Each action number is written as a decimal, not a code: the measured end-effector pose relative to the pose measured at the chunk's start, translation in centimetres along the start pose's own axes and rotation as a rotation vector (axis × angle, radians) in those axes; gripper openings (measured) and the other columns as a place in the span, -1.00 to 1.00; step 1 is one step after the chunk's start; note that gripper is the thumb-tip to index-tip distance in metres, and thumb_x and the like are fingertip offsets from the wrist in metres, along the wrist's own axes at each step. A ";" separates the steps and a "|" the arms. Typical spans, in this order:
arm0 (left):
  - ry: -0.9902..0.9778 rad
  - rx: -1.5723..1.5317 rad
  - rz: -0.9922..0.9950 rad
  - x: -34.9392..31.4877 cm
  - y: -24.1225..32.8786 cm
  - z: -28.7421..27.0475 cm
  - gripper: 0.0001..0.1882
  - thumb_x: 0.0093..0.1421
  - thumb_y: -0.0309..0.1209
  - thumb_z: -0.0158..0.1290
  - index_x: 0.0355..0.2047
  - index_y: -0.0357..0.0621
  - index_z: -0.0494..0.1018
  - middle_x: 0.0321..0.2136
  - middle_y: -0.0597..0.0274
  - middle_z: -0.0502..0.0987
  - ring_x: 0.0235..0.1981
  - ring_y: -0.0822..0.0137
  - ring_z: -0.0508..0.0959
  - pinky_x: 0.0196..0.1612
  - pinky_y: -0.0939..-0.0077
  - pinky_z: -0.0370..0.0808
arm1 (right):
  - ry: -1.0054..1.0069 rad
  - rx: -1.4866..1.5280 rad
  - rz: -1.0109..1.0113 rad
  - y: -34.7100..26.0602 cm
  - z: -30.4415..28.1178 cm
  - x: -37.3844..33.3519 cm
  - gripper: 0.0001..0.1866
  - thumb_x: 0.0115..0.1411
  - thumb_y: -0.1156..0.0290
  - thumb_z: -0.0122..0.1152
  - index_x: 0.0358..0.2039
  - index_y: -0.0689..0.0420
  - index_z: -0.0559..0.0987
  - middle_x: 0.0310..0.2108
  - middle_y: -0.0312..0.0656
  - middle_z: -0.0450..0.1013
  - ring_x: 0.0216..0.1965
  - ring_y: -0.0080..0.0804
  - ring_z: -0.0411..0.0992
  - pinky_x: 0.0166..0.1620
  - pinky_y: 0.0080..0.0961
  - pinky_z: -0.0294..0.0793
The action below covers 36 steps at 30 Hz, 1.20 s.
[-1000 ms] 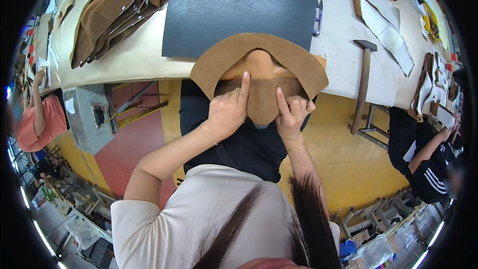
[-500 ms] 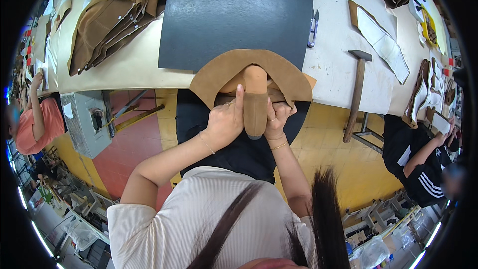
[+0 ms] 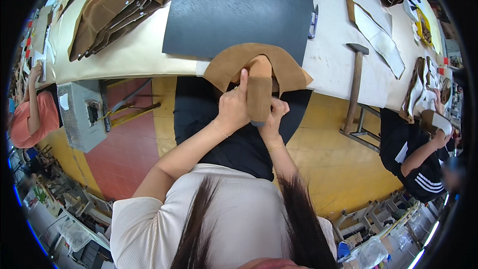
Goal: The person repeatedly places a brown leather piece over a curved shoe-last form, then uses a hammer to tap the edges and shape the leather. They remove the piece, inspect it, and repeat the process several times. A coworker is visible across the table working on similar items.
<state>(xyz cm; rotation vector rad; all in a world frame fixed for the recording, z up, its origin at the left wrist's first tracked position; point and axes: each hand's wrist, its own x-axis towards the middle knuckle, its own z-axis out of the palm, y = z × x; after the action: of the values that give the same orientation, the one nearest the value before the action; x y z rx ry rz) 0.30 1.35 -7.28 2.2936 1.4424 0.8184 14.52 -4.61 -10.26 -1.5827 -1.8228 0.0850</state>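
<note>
A curved brown suede leather piece (image 3: 291,73) arches over my lap at the table's front edge, with its upper part over a black board (image 3: 234,15). Down its middle runs a narrow, round-ended suede strip (image 3: 259,100), with a smooth tan leather part (image 3: 260,67) above it. My left hand (image 3: 235,105) grips the strip's left side, its index finger stretched up along the edge. On the right side, my right hand (image 3: 273,117) is closed with curled fingers on the work. The strip hides part of those fingertips.
A hammer (image 3: 356,79) lies over the table's front edge to the right, below purple-handled snips (image 3: 313,22). Stacked brown leather pieces (image 3: 112,12) lie at the left. A grey metal box (image 3: 82,114) hangs under the table. People work at both sides.
The leather piece has turned slightly in my hands, and its tan part now leans right. Both hands keep their hold. The whole view has shifted a little.
</note>
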 end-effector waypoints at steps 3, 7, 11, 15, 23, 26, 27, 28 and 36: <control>0.026 -0.026 -0.048 -0.3 0.3 -0.1 0.16 -0.02 -0.20 0.26 0.32 -0.64 -0.22 -0.70 0.16 0.44 -0.72 0.23 0.51 -0.61 0.46 0.47 | -0.206 0.139 -0.140 1.4 -4.5 2.1 -0.52 0.07 0.69 0.13 0.04 0.11 0.56 -0.22 -0.23 0.40 -0.12 -0.30 0.43 -0.08 -0.33 0.31; 0.059 -0.078 -0.062 -0.4 0.3 -0.1 0.09 -0.10 -0.54 0.19 0.38 -0.48 -0.20 -0.70 0.12 0.40 -0.71 0.18 0.48 -0.59 0.40 0.43 | 0.053 -0.110 -0.248 4.8 -11.3 7.7 -0.72 0.04 0.57 0.32 -0.20 0.04 0.70 -0.25 -0.22 0.45 -0.11 -0.21 0.38 -0.05 -0.31 0.36; 0.101 -0.069 -0.045 0.1 0.6 -0.3 0.09 -0.12 -0.56 0.18 0.38 -0.46 -0.19 -0.71 0.13 0.39 -0.71 0.19 0.47 -0.59 0.40 0.43 | 0.085 -0.540 0.154 10.5 -14.3 15.5 -0.59 0.27 0.40 0.17 0.14 0.06 0.51 -0.06 -0.01 0.40 -0.05 -0.07 0.38 0.03 -0.22 0.37; 0.062 0.009 -0.016 0.3 0.4 -0.3 0.15 -0.06 -0.30 0.28 0.36 -0.55 -0.19 -0.72 0.19 0.40 -0.73 0.27 0.48 -0.62 0.46 0.44 | -0.134 -0.635 0.432 15.5 -13.4 17.6 -0.54 0.33 0.32 0.11 0.22 0.08 0.41 -0.11 0.00 0.40 -0.12 -0.05 0.44 -0.07 -0.21 0.46; 0.067 0.002 -0.007 0.5 0.9 -1.5 0.09 -0.11 -0.49 0.19 0.38 -0.46 -0.17 -0.70 0.21 0.39 -0.71 0.27 0.47 -0.58 0.42 0.44 | -0.084 0.162 0.366 2.5 -15.2 16.9 -0.70 0.39 0.40 0.00 0.05 0.23 0.54 -0.43 -0.11 0.45 -0.51 -0.38 0.44 -0.36 -0.46 0.44; 0.033 0.021 -0.022 0.1 0.5 -1.6 0.10 -0.12 -0.49 0.18 0.38 -0.47 -0.18 -0.70 0.19 0.40 -0.70 0.26 0.48 -0.57 0.41 0.45 | -0.249 0.241 0.148 -4.2 -16.7 15.4 -0.75 0.33 0.52 0.10 -0.01 0.28 0.56 -0.41 -0.12 0.48 -0.52 -0.47 0.42 -0.42 -0.54 0.43; 0.013 0.018 -0.027 0.1 0.6 -1.5 0.10 -0.12 -0.50 0.18 0.38 -0.47 -0.18 -0.69 0.19 0.40 -0.69 0.26 0.48 -0.57 0.41 0.45 | -0.277 0.214 0.044 -5.5 -16.9 15.2 -0.76 0.32 0.55 0.10 -0.03 0.32 0.55 -0.38 -0.13 0.50 -0.51 -0.52 0.41 -0.42 -0.58 0.42; 0.014 0.015 -0.025 0.1 0.6 -1.4 0.10 -0.13 -0.51 0.17 0.38 -0.47 -0.18 -0.69 0.18 0.40 -0.69 0.25 0.48 -0.57 0.41 0.46 | -0.255 0.248 -0.010 -5.9 -16.5 14.8 -0.78 0.28 0.58 0.15 -0.07 0.33 0.55 -0.36 -0.12 0.51 -0.50 -0.47 0.44 -0.41 -0.54 0.44; 0.014 0.022 -0.018 0.4 0.7 -1.6 0.11 -0.13 -0.47 0.19 0.38 -0.48 -0.17 -0.68 0.16 0.43 -0.69 0.24 0.51 -0.57 0.42 0.47 | -0.161 0.186 -0.061 -7.5 -16.7 14.5 -0.57 0.07 0.69 0.29 0.00 0.17 0.59 -0.33 -0.12 0.52 -0.41 -0.25 0.54 -0.34 -0.41 0.55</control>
<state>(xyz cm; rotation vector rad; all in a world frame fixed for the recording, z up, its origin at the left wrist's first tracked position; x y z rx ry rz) -0.07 1.33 -5.53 2.2921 1.4830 0.8196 17.32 -0.07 12.45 -1.4239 -1.9241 0.3528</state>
